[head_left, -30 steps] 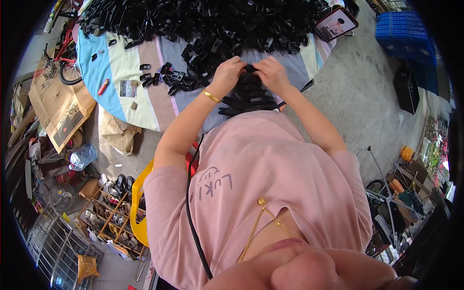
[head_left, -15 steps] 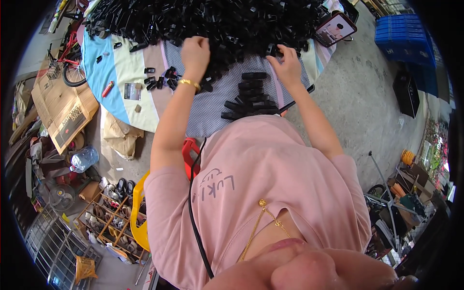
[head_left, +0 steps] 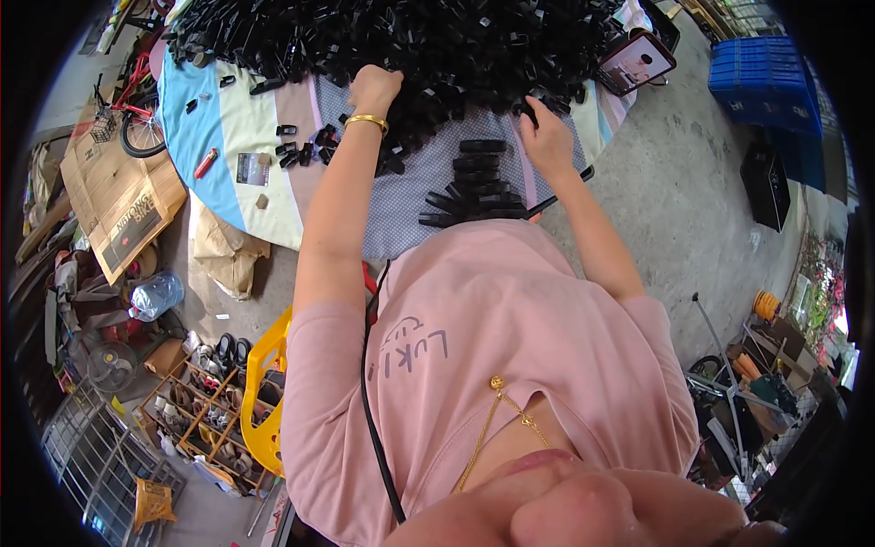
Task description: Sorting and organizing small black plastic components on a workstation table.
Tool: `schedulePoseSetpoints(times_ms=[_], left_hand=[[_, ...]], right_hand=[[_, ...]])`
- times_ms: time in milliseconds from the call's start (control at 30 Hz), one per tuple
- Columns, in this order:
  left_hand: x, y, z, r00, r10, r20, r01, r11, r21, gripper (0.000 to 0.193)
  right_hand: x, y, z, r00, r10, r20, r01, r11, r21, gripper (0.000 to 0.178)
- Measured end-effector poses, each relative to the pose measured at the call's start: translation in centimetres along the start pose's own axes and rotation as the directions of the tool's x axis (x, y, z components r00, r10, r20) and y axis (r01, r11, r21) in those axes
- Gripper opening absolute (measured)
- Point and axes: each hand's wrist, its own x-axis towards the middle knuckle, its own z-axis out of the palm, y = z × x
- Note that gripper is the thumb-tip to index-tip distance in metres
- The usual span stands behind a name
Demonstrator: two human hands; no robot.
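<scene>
A large heap of small black plastic pieces (head_left: pixel 437 55), shaped like clips or buckles, covers the far part of the cloth-covered table (head_left: pixel 387 214). My left hand (head_left: pixel 375 89), a gold bangle at its wrist, is closed at the heap's near edge. Its fingertips are hidden, so what it holds cannot be made out. To the right, my right hand (head_left: pixel 549 139) pinches a small black plastic piece at the heap's edge. Between my arms and close to my body, a stack of longer black pieces (head_left: pixel 476 182) lies in a rough column.
Several loose black pieces (head_left: pixel 290 146) lie left of my left forearm, beside a red lighter (head_left: pixel 207 163) and a small card (head_left: pixel 252 169). A phone (head_left: pixel 635 64) stands propped at the table's right edge. Blue crates (head_left: pixel 764 82) are on the floor beyond; a yellow chair (head_left: pixel 264 401) is at my left.
My left hand has shifted slightly farther into the heap's edge and turned. My right hand has drawn its fingers together and moved slightly nearer and right. The view has shifted a little.
</scene>
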Motion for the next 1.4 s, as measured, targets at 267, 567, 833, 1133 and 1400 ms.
schedulePoseSetpoints(times_ms=[267, 567, 833, 1133, 1400], left_hand=[[-2.3, -0.2, 0.4, 0.978, 0.089, -0.187, -0.104, 0.992, -0.072, 0.044], [-4.3, -3.2, -0.4, 0.661, 0.402, -0.633, -0.544, 0.839, -0.035, 0.028], [-11.2, -1.6, 4.2, 0.535, 0.836, -0.118, -0.84, 0.513, -0.174, 0.017], [-10.8, -1.5, 7.0, 0.406, 0.909, -0.094, -0.91, 0.412, 0.046, 0.021], [-11.2, -0.9, 7.9, 0.476, 0.877, -0.069, -0.874, 0.48, 0.071, 0.022]], right_hand=[[-1.9, -1.7, 1.2, 0.934, -0.125, 0.335, 0.079, 0.986, 0.146, 0.029], [-2.5, -0.4, 1.5, 0.838, -0.229, 0.496, 0.105, 0.958, 0.266, 0.029], [-2.2, 0.4, 0.9, 0.932, 0.127, 0.341, -0.221, 0.942, 0.252, 0.021], [-1.9, 0.1, -1.1, 0.959, -0.079, 0.273, 0.082, 0.997, 0.0, 0.022], [-2.0, -0.8, -1.9, 0.967, 0.087, 0.238, -0.127, 0.979, 0.157, 0.021]])
